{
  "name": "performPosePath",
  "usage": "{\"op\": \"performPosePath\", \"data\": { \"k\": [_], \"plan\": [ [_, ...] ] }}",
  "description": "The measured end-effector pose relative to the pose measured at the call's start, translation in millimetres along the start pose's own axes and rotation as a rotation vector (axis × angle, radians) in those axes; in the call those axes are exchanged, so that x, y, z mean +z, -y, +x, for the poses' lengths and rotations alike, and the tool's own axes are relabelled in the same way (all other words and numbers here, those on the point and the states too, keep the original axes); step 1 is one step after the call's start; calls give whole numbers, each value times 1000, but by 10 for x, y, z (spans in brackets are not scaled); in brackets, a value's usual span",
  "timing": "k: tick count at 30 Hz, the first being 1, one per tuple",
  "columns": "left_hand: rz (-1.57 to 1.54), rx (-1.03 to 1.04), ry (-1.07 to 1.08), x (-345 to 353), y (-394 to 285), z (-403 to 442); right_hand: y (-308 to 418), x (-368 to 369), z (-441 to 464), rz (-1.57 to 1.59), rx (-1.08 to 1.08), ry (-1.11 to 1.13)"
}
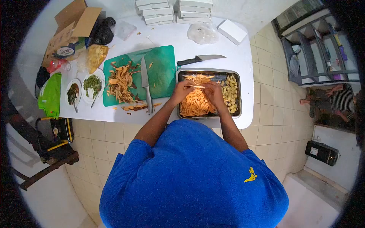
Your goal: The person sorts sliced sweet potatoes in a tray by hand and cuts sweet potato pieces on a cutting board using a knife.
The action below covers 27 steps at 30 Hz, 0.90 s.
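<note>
A dark rectangular tray [239,108] holds a heap of thin orange vegetable strips [195,104] on its left and pale green-yellow chunks [230,91] along its right. Over the heap, my left hand [183,90] pinches one pale orange vegetable strip [197,86]. My right hand [213,93] is closed at the strip's other end, its fingertips partly hidden. To the left lies a green cutting board [163,76] with brown and orange peelings [121,81]. A large knife [145,78] rests across the board, its handle over the front edge.
Behind the tray lies a second knife [201,59]. Two plates of greens [92,86] [72,94] stand left of the board, near a yellowish bag [97,57] and cardboard box [70,34]. White boxes [157,11] are stacked at the back. Another person [338,100] sits far right.
</note>
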<state>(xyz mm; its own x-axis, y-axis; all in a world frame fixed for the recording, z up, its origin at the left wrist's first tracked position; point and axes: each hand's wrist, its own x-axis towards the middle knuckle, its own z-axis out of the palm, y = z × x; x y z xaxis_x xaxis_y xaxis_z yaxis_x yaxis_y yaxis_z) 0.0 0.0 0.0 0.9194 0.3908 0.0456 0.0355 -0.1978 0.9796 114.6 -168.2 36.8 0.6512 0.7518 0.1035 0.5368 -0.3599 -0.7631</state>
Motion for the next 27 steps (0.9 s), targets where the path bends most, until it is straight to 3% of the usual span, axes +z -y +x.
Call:
{"op": "performPosePath", "data": {
  "k": [5,8,17,20,27],
  "plan": [
    [-26,-17,32,-7,-72,-29,81,6,-42,-59,-74,-28],
    [157,77,53,-67,-199,-24,100,8,-43,-61,-88,-7],
    [151,124,-55,-44,-171,-75,208,11,-51,-80,-52,12],
    [170,114,-51,-40,-146,-68,-10,118,-18,-106,-129,-30],
    [207,138,-63,-54,-173,-60,-4,112,-26,-43,-61,-55]
  ]
}}
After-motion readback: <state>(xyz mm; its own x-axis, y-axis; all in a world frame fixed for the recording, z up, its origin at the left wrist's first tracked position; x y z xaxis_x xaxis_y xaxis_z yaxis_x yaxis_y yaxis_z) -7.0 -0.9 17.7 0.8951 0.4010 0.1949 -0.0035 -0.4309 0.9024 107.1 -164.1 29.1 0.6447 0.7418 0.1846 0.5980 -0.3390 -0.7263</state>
